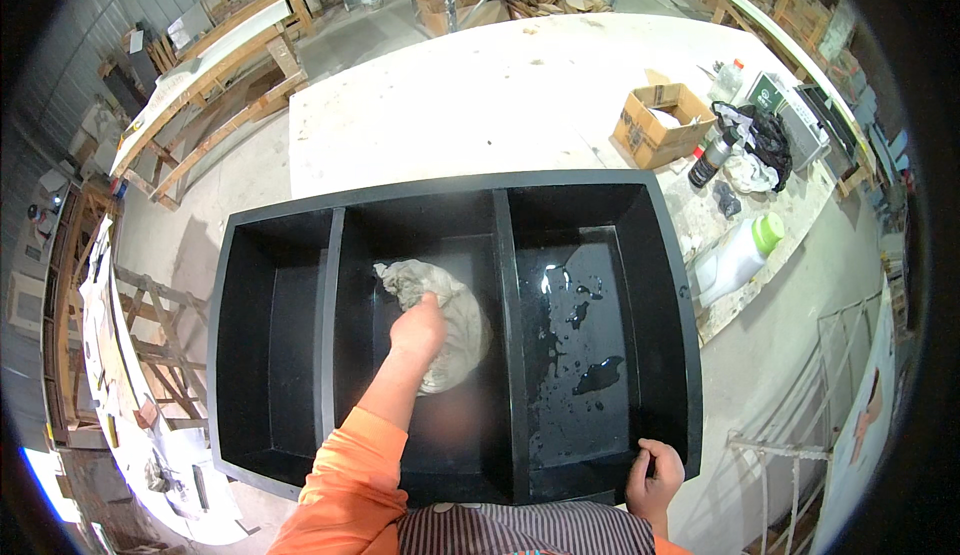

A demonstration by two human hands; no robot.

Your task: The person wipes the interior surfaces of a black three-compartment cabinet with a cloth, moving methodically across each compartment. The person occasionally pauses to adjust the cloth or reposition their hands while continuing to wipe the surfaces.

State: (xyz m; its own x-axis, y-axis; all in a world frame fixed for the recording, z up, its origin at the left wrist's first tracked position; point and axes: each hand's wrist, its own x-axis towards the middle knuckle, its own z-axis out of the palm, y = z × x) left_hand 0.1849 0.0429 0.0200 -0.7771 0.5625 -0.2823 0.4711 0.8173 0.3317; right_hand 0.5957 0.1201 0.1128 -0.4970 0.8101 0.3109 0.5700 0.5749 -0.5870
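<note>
A black box with three compartments (420, 188) takes up the middle of the view on a white table. In its middle compartment, my left hand (416, 331) is closed on a crumpled grey-white rag (462, 327) that lies on the floor of the box. Part of the rag is hidden under the hand. Puddles and drops of clear liquid (600, 375) glisten on the floor of the right compartment. At the box's near right corner, my right hand (655, 480) is closed on the front rim, fingers curled.
To the right on the white table (440, 95) are an open cardboard box (655, 135), a dark spray can (712, 158), a black plastic bag (768, 145) and a white bottle with a green cap (735, 260). A wooden trestle bench (215, 80) stands far left.
</note>
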